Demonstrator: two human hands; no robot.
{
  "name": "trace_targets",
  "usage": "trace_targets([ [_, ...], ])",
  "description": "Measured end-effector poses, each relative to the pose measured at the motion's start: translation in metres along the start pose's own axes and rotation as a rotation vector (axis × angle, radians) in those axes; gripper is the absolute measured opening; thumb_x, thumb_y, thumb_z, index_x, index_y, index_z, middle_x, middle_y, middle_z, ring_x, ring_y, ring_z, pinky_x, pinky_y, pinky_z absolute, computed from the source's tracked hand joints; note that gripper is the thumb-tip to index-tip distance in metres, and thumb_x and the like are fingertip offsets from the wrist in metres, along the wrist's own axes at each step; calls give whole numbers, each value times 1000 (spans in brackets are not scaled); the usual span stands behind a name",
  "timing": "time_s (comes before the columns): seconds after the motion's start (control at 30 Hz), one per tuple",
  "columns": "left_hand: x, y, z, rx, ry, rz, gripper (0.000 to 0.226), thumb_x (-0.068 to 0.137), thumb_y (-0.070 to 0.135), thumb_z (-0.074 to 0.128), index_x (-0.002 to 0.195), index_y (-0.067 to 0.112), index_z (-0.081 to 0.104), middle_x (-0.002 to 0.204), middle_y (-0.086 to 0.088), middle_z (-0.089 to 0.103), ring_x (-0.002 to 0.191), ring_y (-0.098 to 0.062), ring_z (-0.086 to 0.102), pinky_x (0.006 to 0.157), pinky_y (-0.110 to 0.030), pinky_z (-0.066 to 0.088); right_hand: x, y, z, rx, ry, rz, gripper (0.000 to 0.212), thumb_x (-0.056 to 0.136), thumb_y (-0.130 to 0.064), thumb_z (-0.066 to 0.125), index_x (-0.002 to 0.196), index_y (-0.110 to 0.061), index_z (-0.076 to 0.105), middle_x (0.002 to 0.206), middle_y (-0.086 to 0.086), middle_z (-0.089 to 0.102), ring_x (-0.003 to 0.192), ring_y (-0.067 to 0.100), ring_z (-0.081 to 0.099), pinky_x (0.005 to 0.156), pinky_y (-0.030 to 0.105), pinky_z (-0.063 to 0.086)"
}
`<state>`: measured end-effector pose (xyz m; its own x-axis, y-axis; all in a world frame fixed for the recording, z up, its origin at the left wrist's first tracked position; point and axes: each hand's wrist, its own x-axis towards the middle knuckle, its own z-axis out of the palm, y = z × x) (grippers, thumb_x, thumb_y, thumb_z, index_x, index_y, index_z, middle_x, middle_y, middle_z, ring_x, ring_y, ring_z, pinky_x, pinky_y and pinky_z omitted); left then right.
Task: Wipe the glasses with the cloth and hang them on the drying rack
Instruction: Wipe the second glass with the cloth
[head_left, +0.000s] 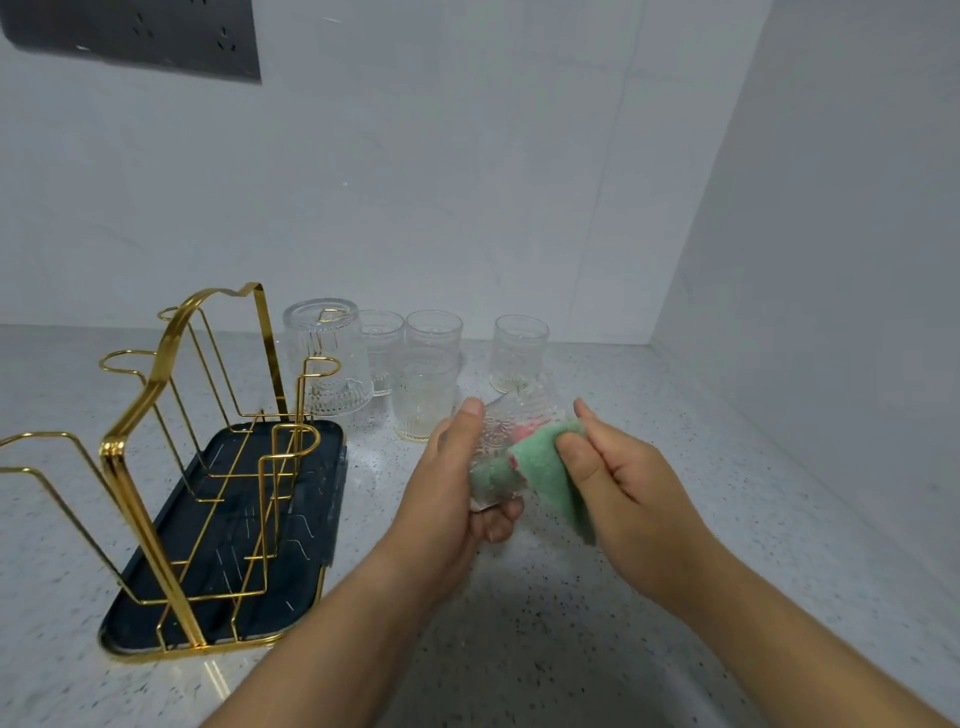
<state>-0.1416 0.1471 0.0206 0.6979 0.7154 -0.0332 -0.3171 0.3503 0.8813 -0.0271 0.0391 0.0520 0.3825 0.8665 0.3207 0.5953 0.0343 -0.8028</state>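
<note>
Head view: left hand (457, 483) has its grip curled round a glass (511, 426) over the counter's (701, 415) middle, right hand (618, 473) pinching the cloth (550, 462) against it; one hung glass (327, 358) on the drying rack (171, 415), four more glasses (423, 389) waiting near the back edge

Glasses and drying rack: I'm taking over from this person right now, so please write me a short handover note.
Left hand: grip around an embossed glass, held above the countertop.
Right hand: pinches the green cloth, pressed to that glass.
Done: one glass hangs upside down at the far end of the gold drying rack.
Left: finish wiping the held glass and hang it. Then four upright glasses near the wall need wiping and hanging.
</note>
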Motion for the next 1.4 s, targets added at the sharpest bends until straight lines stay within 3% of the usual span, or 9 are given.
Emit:
trace_targets([
  [0.1, 0, -11, -2, 340, 108, 388, 28, 95, 50, 67, 106, 28, 53, 85, 3, 67, 67, -13, 64, 55, -23, 51, 6, -6, -3, 157, 71, 80, 45, 105, -36, 42, 75, -10, 64, 60, -10, 62, 60, 0, 55, 63, 19, 49],
  [0.23, 2, -25, -17, 671, 66, 605, 47, 78, 61, 72, 118, 56, 46, 115, 5, 61, 101, -15, 67, 84, -28, 57, 9, -14, -13, 282, 37, 162, 51, 108, -33, 41, 81, 0, 69, 62, 15, 67, 58, 21, 62, 58, 23, 56],
  [0.37, 0, -8, -5, 108, -73, 139, 54, 83, 66, 68, 121, 29, 61, 95, -7, 72, 71, -24, 69, 50, -33, 54, 5, -4, -14, 110, 27, 60, 49, 104, -41, 43, 77, -5, 62, 62, 4, 58, 58, 11, 55, 59, 39, 52],
  [0.5, -2, 4, 0, -91, -130, -202, 53, 97, 60, 53, 103, 14, 77, 82, -10, 71, 56, -21, 59, 39, -20, 41, 0, 6, -11, -51, -24, -35, 48, 98, -51, 42, 80, -12, 62, 87, -28, 59, 82, -6, 62, 82, 22, 48],
  [0.7, -1, -10, -5, 358, -45, 363, 26, 94, 36, 75, 108, 28, 55, 90, 10, 72, 72, -13, 69, 55, -27, 54, 9, -2, -15, 144, 29, 85, 45, 103, -39, 43, 77, -9, 66, 60, -4, 63, 56, 7, 56, 57, 19, 48],
  [0.87, 4, -21, -14, 821, -69, 701, 54, 81, 47, 78, 126, 49, 47, 121, 12, 54, 111, -10, 62, 89, -26, 56, 19, 2, -24, 210, 3, 273, 48, 106, -38, 46, 97, 1, 74, 93, 28, 74, 73, 25, 67, 61, 21, 57],
  [1.0, 4, -14, -14, 808, -74, 541, 72, 80, 39, 88, 141, 40, 50, 127, 20, 62, 118, -2, 64, 97, -26, 57, 18, 1, -23, 51, 24, 137, 47, 107, -38, 46, 83, -2, 64, 73, 19, 66, 63, 28, 58, 65, 44, 54],
  [1.13, 2, -13, -12, 727, -131, 301, 68, 79, 18, 92, 135, 34, 58, 115, 23, 74, 103, 0, 74, 90, -21, 59, 16, -3, -14, -105, 40, 1, 40, 107, -28, 46, 69, -16, 49, 56, -15, 46, 53, 3, 41, 53, 17, 38],
  [1.4, 10, -9, -15, 160, -117, 20, 48, 74, 29, 81, 120, 25, 72, 109, -4, 81, 93, -20, 78, 80, -39, 63, 7, 3, -1, 211, 357, -65, 35, 110, -23, 38, 95, -2, 62, 88, 13, 65, 78, 25, 60, 72, 31, 53],
])
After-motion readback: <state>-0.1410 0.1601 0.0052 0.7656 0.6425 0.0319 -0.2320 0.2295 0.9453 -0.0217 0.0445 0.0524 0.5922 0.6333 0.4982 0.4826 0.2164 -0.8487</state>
